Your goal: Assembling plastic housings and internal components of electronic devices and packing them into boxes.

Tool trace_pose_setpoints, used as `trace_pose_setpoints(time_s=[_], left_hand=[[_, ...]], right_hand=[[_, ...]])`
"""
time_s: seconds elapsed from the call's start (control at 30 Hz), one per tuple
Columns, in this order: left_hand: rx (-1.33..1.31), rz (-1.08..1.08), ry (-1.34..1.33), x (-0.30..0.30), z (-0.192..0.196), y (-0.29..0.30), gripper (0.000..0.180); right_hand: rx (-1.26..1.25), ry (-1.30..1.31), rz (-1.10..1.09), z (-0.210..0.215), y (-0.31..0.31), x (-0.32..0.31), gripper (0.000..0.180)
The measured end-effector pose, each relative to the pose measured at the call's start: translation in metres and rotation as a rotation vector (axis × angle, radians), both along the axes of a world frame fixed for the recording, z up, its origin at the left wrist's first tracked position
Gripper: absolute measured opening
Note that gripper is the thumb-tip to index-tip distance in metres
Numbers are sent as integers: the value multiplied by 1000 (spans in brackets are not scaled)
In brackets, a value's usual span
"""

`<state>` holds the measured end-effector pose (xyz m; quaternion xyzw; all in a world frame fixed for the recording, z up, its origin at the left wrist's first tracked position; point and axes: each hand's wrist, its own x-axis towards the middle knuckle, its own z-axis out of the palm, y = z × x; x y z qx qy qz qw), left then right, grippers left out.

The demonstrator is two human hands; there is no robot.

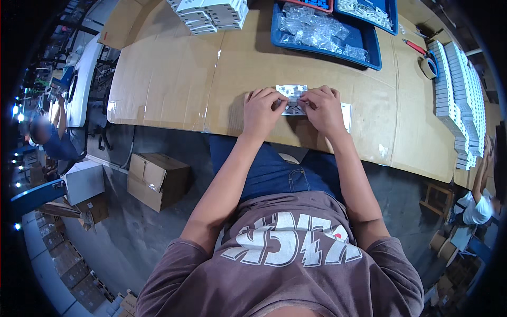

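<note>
A small white plastic housing (292, 91) with moulded grey details lies on the cardboard-covered table in front of me. My left hand (261, 112) is closed in a pinch at its left side, thumb and index finger on the part. On its right side my right hand (324, 110) pinches in the same way, fingers bent over the edge. Any small piece between the fingertips is too small to make out. Partly hidden behind my right wrist lies a flat white plate (346, 117).
Stacked white housings (214, 13) stand at the far left of the table. A blue tray (327, 46) holds clear bags of small parts, with other trays behind. At right are tape (428, 68), a red-handled tool (414, 46) and long white stacks (449, 90). People work at both sides.
</note>
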<state>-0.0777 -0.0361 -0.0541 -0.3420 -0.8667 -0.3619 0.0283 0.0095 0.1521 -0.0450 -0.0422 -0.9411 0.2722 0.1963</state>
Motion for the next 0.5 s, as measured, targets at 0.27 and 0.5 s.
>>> trace_pose_setpoints(time_s=[0.27, 0.5], left_hand=[[-9, -138, -31, 5, 8, -8, 25], [-78, -195, 105, 1, 4, -17, 35]], right_hand=[[-86, -107, 64, 4, 6, 2, 7], [28, -193, 164, 13, 13, -4, 8]])
